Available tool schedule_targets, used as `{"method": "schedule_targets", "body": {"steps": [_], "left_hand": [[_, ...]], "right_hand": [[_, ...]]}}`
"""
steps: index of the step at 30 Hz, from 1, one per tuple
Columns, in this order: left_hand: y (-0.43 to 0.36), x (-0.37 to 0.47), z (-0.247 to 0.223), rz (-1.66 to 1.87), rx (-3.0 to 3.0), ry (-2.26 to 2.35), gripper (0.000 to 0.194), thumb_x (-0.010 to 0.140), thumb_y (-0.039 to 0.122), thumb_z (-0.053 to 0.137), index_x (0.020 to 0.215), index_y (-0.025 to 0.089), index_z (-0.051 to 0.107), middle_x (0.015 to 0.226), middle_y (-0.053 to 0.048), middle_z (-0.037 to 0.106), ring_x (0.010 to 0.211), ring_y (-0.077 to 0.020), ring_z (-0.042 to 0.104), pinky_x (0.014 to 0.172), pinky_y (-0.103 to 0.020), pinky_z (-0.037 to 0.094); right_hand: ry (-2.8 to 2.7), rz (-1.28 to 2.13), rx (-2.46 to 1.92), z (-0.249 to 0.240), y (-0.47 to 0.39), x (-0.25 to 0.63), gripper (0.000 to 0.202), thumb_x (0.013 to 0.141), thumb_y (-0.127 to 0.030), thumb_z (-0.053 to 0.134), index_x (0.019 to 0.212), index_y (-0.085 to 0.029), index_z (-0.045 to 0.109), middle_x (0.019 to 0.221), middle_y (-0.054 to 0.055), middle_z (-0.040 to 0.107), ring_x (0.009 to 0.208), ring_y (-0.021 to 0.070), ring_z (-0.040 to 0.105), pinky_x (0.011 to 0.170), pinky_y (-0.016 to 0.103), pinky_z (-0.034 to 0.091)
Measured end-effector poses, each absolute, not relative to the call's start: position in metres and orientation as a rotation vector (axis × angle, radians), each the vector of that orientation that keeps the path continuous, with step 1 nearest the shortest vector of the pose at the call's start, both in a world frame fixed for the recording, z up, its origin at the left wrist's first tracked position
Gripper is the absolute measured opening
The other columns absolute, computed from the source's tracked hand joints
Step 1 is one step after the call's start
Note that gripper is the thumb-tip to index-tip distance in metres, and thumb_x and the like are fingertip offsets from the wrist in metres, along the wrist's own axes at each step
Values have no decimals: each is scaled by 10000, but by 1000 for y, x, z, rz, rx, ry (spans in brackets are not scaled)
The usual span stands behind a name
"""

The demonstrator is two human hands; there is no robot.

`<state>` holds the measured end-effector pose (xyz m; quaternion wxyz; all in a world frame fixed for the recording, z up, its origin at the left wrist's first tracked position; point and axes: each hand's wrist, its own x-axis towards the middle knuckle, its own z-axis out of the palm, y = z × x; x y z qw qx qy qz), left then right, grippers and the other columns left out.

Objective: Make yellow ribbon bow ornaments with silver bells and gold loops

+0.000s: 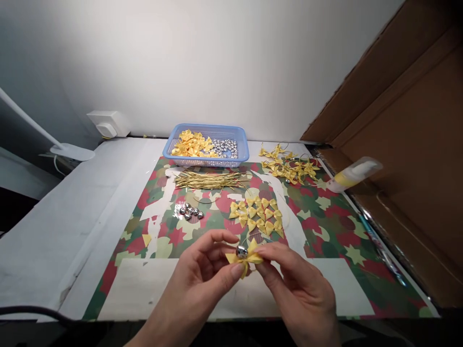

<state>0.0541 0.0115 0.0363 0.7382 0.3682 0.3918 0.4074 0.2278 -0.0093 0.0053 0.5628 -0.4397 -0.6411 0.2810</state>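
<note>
Between both hands, above the table's front part, is a yellow ribbon bow point(254, 258) with a shiny silver bell point(241, 251) at its middle. My left hand point(202, 270) pinches the bow's left side, thumb in front. On the other side, the thumb and fingers of my right hand point(296, 279) grip the right loops. A thin wire seems to stick out behind the bow. Just beyond my hands lie several yellow bows point(256, 212) set out in rows. Several loose silver bells point(188, 210) sit to their left.
A bundle of gold wires point(208, 180) lies in front of a blue basket point(206, 163) holding bows and bells. Wired bows point(289, 168) are heaped at the back right. A pump bottle point(352, 176) and a pen point(383, 250) lie along the cardboard wall point(405, 111). A lamp base point(74, 152) stands left.
</note>
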Motion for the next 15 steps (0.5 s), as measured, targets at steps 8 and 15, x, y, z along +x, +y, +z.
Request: {"method": "schedule_targets", "body": {"steps": [8,15], "left_hand": [[5,56,42,924,837,926,182,819,196,794,989,258,819,967,-42,797,922,-207,725,819,-244,585],[7,52,36,879,928,843,229,878,170,749,1077,283,757,987,-6,766,940,-162,706,831,-207,567]], "right_hand": [[-1642,592,-1090,17,-11,231,363,899,18,592,1122,-253,685,958,5,721,869,132,680,776,223,555],[-1599,586,-1116,13,-14,230,400,914,-14,592,1186,-296,672,987,-2,708,889,129,666,814,214,550]]}}
